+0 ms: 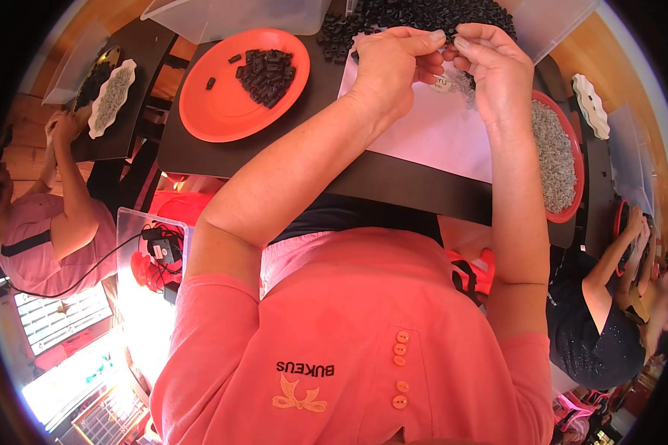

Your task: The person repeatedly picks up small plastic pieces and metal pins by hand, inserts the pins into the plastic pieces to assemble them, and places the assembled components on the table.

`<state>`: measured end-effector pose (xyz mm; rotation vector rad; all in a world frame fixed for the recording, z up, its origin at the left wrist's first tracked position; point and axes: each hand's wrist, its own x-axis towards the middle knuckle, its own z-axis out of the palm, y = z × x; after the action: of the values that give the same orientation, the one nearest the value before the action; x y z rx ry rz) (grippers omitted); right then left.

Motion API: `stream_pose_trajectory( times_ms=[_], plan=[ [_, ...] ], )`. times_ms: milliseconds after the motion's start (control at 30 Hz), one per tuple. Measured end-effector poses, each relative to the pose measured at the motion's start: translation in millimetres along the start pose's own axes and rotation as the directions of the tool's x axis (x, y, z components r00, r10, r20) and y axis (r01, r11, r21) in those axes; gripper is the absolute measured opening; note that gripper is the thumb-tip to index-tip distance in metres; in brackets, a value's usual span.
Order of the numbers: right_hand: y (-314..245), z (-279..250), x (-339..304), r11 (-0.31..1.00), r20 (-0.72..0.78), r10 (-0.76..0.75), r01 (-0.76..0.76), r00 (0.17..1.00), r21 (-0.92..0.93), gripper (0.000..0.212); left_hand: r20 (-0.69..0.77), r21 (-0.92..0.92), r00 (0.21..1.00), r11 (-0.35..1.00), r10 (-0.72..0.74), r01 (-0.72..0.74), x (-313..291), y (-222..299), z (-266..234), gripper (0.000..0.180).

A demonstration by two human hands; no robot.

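Left hand (pixel 390 63) and right hand (pixel 490 63) meet fingertip to fingertip, both pinched shut on a small black part (pixel 450 35) held over the white sheet (pixel 438 133); black parts pile (pixel 416 13) just beyond; orange plate (pixel 223 111) of finished pieces (pixel 266 74) lies left, within reach.

Whatever the fingers (pixel 439 35) of both hands pinch together is too small to tell. The right forearm hides part of the red plate of grey bits (pixel 560 159). The top edge cuts off the heap of black pieces (pixel 416 13) and the clear tub (pixel 230 16).
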<state>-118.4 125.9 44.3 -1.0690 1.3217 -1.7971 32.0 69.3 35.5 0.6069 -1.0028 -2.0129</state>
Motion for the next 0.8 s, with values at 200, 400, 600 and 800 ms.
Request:
stream_pose_trajectory(
  times_ms=[200, 400, 600, 800],
  plan=[
    [1, 1, -1, 0.998, 0.007, -0.053, 0.053, 0.999, -0.032, 0.017, 0.003, 0.007, 1.0, 1.0, 0.015, -0.015, 0, -1, -1, 0.014],
    [-3, -5, -1, 0.971, 0.039, -0.167, 0.171, 0.985, -0.169, 0.018, 0.028, 0.119, 0.999, 0.992, 0.026, -0.029, 1, -1, 0, 0.013],
    [-16, -6, -7, 0.94, 0.161, -0.183, 0.22, 0.97, -0.262, 0.022, 0.082, 0.202, 0.995, 0.976, 0.063, -0.078, -4, -1, 3, 0.012],
    [-19, -10, -8, 0.934, 0.152, -0.186, 0.223, 0.971, -0.28, 0.022, 0.096, 0.314, 0.988, 0.938, 0.12, -0.145, -11, -1, 9, 0.013]
  ],
)
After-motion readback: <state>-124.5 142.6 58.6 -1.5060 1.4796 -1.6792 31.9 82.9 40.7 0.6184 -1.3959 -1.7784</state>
